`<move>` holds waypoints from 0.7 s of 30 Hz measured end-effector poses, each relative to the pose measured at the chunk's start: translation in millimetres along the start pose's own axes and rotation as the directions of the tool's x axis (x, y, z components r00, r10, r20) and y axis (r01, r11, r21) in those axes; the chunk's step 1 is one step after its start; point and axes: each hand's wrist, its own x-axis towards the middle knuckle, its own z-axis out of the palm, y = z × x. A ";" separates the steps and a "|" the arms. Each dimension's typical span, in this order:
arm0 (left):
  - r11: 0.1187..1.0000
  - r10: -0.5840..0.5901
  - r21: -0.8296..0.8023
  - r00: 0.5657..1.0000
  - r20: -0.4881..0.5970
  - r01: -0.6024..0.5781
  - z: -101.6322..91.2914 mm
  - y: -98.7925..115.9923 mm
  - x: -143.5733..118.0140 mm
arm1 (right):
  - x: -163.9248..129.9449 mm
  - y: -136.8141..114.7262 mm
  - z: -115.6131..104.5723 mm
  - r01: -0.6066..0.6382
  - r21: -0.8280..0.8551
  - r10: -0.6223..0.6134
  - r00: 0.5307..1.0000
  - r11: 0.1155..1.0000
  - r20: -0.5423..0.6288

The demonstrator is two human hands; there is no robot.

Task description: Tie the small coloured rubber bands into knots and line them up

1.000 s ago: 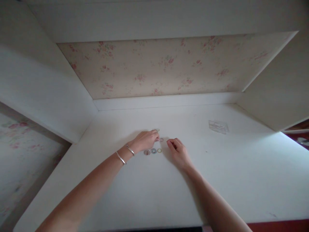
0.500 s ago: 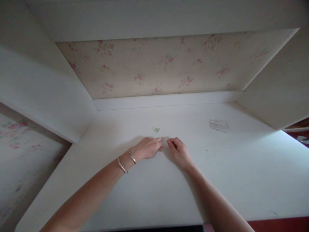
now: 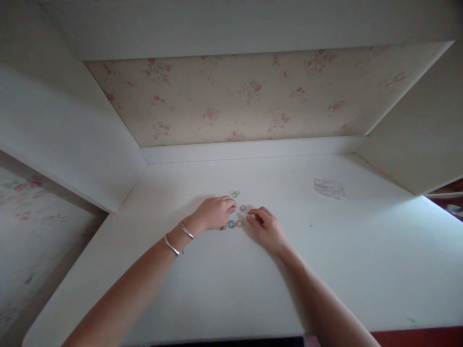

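Note:
My left hand, with two silver bracelets at the wrist, is curled over the white tabletop, fingers bunched together; what they hold, if anything, is hidden. Just beyond its fingertips lies a cluster of thin yellow-green rings. Below the fingers sit a grey ring and a gold-toned ring, with another small ring partly hidden by the hand. A pale ring rests between both hands. Close to its right is my right hand, thumb and index finger slightly apart, apparently holding nothing.
A clear plastic bag lies at the back right of the tabletop. White panels enclose the left and right sides, and floral wallpaper covers the back. A dark edge shows at the bottom.
My left hand has shifted left and slightly back, uncovering the rings on the tabletop, including the pale one. My right thumb and index finger have parted a little.

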 end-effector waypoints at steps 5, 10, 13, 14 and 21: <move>0.965 -0.175 -0.226 0.970 -0.167 0.136 5.6 -32.6 -24.8 | -4.9 -8.7 5.5 0.110 -0.205 -0.085 0.988 0.973 0.126; 0.903 -0.305 -0.365 0.936 -0.177 0.225 25.3 -56.9 -54.8 | -4.3 -13.5 8.8 0.153 -0.343 -0.094 0.978 0.927 0.184; 0.888 -0.346 -0.379 0.921 -0.179 0.260 29.2 -65.5 -61.5 | -3.8 -14.5 8.2 0.162 -0.350 -0.096 0.975 0.923 0.199; 0.888 -0.352 -0.375 0.918 -0.181 0.266 29.2 -67.7 -61.9 | -3.8 -14.7 8.0 0.164 -0.349 -0.097 0.975 0.923 0.202; 0.918 -0.345 -0.273 0.919 -0.193 0.287 29.3 -73.0 -61.3 | -3.8 -12.1 8.8 0.145 -0.302 -0.085 0.975 0.942 0.205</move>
